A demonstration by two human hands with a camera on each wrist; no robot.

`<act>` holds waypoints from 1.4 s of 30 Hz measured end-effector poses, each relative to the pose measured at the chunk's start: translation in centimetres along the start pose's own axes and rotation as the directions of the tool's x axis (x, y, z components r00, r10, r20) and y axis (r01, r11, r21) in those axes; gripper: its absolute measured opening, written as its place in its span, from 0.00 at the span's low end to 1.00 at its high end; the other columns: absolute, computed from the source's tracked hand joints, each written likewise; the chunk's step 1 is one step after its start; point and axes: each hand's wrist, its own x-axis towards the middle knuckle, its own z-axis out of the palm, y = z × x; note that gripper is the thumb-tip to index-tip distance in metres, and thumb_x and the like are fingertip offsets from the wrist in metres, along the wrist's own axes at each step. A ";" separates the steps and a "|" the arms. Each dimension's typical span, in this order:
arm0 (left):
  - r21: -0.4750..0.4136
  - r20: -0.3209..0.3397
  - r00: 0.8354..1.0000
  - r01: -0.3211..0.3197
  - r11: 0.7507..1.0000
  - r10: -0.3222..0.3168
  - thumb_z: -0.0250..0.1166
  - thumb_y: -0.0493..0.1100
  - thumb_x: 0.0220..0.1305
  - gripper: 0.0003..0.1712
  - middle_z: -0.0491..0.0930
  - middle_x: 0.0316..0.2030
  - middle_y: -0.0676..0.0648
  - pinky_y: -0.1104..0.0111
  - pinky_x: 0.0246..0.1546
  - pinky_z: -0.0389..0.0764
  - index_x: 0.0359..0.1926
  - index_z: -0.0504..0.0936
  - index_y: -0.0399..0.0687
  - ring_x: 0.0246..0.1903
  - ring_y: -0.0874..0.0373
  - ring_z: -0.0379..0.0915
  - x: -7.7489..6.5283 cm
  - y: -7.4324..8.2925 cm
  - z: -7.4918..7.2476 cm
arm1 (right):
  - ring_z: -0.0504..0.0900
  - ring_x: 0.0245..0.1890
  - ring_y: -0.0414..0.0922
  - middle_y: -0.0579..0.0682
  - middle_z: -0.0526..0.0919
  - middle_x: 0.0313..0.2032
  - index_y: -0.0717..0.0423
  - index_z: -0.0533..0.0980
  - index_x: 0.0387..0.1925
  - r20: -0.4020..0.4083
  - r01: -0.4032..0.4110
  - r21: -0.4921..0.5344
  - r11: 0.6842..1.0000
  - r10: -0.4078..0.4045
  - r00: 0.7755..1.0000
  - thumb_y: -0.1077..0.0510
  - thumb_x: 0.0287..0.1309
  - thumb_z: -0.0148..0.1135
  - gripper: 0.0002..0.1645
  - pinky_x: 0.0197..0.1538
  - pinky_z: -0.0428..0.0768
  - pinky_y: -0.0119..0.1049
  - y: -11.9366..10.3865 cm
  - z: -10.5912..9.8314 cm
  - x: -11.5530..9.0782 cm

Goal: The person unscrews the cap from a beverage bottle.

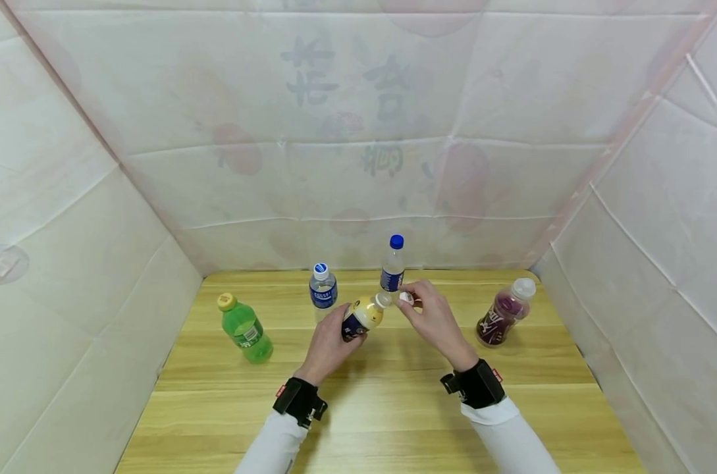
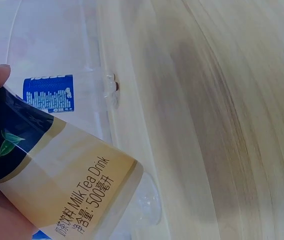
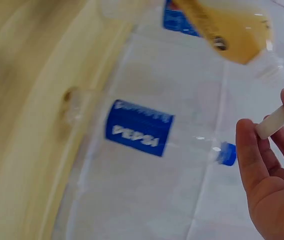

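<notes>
My left hand grips a milk tea bottle with a dark blue and cream label, tilted with its neck toward the right. Its printed label fills the lower left of the left wrist view. Between thumb and fingers, my right hand pinches a white bottle cap, just right of the milk tea bottle's neck and apart from it. Behind the hands stands a clear Pepsi bottle with a blue cap. Close behind the left hand is a clear bottle with a blue label and a white-and-blue cap.
A green bottle with a yellow cap stands at the left of the wooden table. On the right is a purple-labelled bottle with a white cap. Pale sheeting walls the table at the back and both sides.
</notes>
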 end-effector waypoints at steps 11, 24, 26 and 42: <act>-0.028 0.004 1.000 0.014 1.000 -0.014 0.79 0.45 0.56 0.42 0.80 0.58 0.38 0.48 0.58 0.80 0.68 0.71 0.40 0.55 0.43 0.78 -0.1 -0.3 -0.1 | 0.80 0.44 0.51 0.58 0.80 0.49 0.63 0.81 0.51 0.027 0.021 -0.107 0.994 -0.018 0.999 0.67 0.61 0.72 0.17 0.47 0.83 0.49 3.6 0.3 -1.7; -0.072 0.011 0.999 0.037 0.997 -0.036 0.79 0.45 0.56 0.43 0.79 0.60 0.39 0.47 0.59 0.79 0.69 0.70 0.39 0.56 0.43 0.78 -0.3 -0.8 0.0 | 0.81 0.47 0.54 0.59 0.80 0.49 0.62 0.81 0.52 0.094 -0.078 -0.215 0.974 0.100 0.990 0.65 0.61 0.72 0.17 0.47 0.82 0.49 7.5 1.4 -4.7; -0.076 0.011 0.999 0.045 0.996 -0.044 0.79 0.45 0.56 0.43 0.79 0.60 0.39 0.47 0.59 0.78 0.69 0.70 0.39 0.57 0.43 0.78 -0.3 -0.8 0.0 | 0.82 0.47 0.54 0.59 0.80 0.49 0.62 0.81 0.51 0.103 -0.081 -0.230 0.970 0.107 0.989 0.65 0.61 0.72 0.17 0.48 0.83 0.50 8.0 1.6 -5.0; -0.096 0.005 0.999 0.036 0.995 -0.036 0.79 0.45 0.56 0.41 0.80 0.58 0.40 0.48 0.57 0.79 0.68 0.72 0.41 0.54 0.44 0.79 -0.2 -0.7 0.0 | 0.82 0.37 0.49 0.52 0.80 0.37 0.60 0.82 0.44 0.171 -0.021 -0.403 0.915 0.098 0.980 0.61 0.59 0.75 0.13 0.41 0.83 0.46 11.8 3.3 -6.4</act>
